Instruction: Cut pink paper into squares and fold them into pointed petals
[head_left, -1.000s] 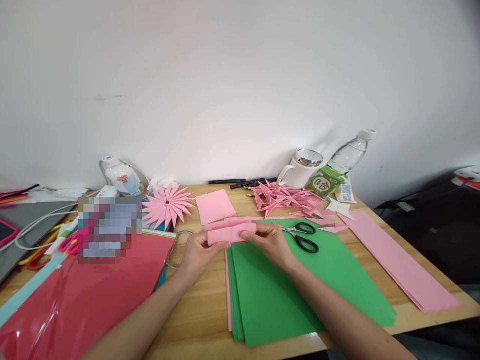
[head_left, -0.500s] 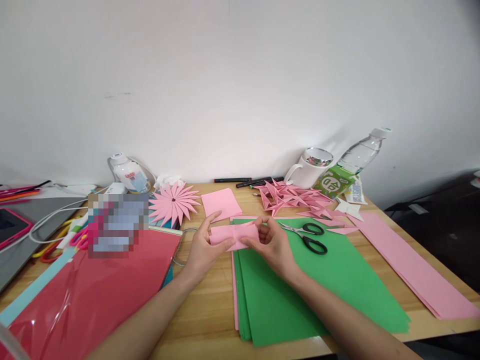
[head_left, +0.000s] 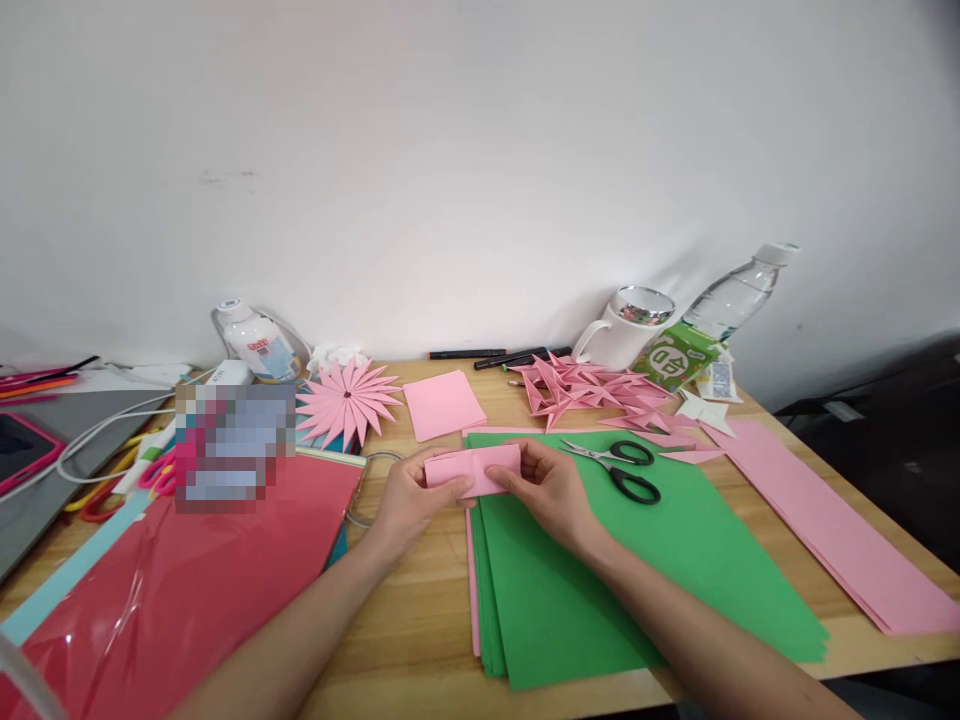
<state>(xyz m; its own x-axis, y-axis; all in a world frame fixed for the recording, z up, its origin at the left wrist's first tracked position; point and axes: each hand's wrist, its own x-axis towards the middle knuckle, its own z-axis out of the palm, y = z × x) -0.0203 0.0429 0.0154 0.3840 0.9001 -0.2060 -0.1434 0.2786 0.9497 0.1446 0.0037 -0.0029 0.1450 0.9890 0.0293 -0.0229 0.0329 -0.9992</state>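
A folded pink sheet of paper (head_left: 474,468) with a crease down its middle is held up between both hands. My left hand (head_left: 414,495) grips its left end, thumb in front and fingers behind. At the right end, my right hand (head_left: 551,490) pinches it the same way. Just beyond lies a stack of pink paper squares (head_left: 445,405). Under and beside my right hand is a pile of green sheets (head_left: 600,600), with black-handled scissors (head_left: 622,470) resting open on it. A pink pointed paper star (head_left: 347,395) stands behind my left hand.
Folded pink pieces (head_left: 592,390) are heaped near a white mug (head_left: 626,325). A green box (head_left: 679,355) and a leaning water bottle (head_left: 739,290) stand at the back right. Long pink strips (head_left: 832,520) lie right; a red folder (head_left: 225,570) and white bottle (head_left: 259,340) are left.
The pink paper, loosely curled before, is now folded flatter, its upper edge straight. My left fingers have moved behind it, and both thumbs press on its front.
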